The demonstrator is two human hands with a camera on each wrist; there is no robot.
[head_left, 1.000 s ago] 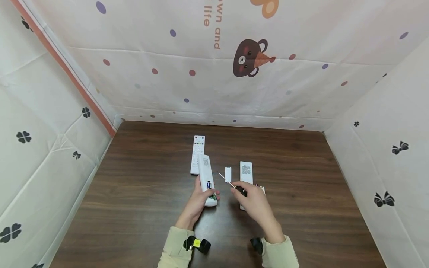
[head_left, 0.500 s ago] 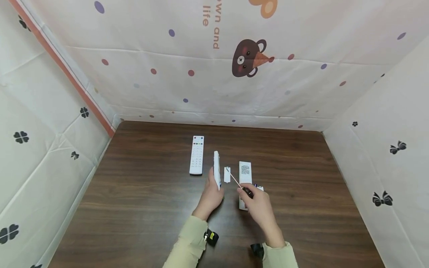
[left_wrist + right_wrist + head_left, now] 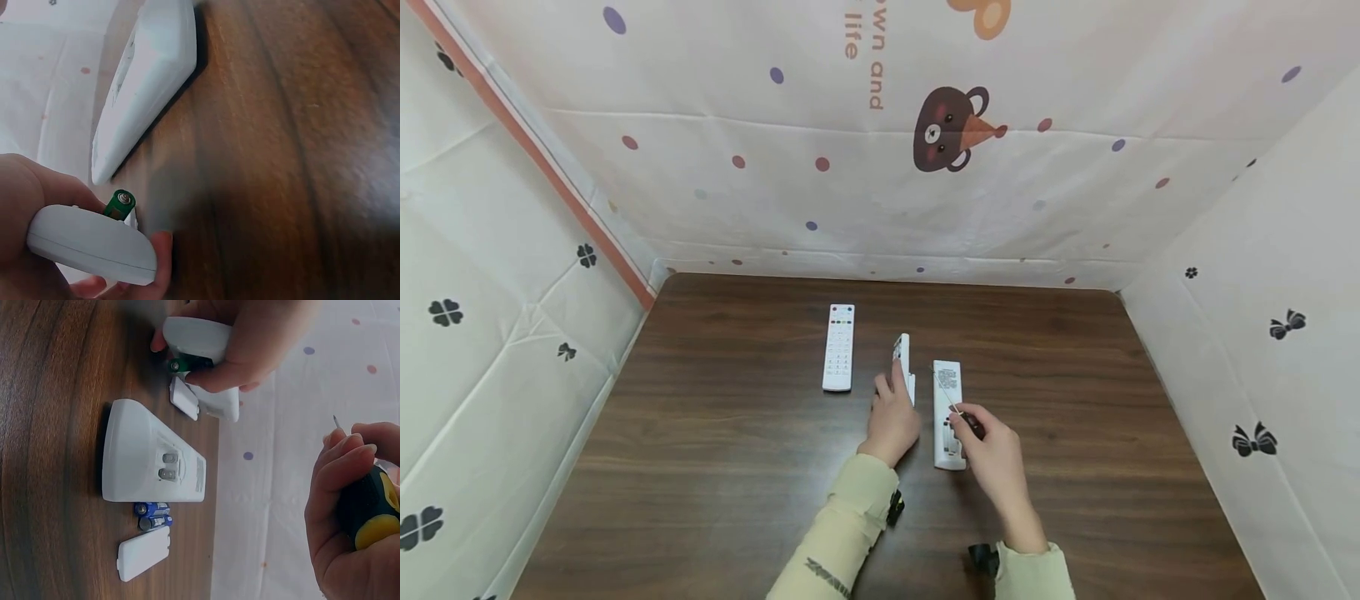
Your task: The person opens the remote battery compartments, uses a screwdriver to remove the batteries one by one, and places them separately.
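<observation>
1. Centrally, one left hand [image 3: 895,425], fingers wrapped about a white handset [image 3: 906,350] tipped on its side; the hand's grip is firm and its index finger lies along the casing.
2. Green battery [image 3: 120,204], one end projecting from the white handset's back, near the fingers.
3. Small white cover [image 3: 184,399], on the table, just beside the white handset.
4. One right hand [image 3: 997,454], curled round a black-and-yellow screwdriver [image 3: 365,506]; shaft pointing away from the table, tip touching nothing.
5. Second remote [image 3: 949,417], white, back upward on the dark wood table [image 3: 715,450]; battery compartment uncovered.
6. Two blue batteries [image 3: 153,509], lying together next to the second remote.
7. Larger white cover [image 3: 143,553], flat, beside the blue batteries.
8. Third remote [image 3: 838,347], white, buttons upward, left of the others.
</observation>
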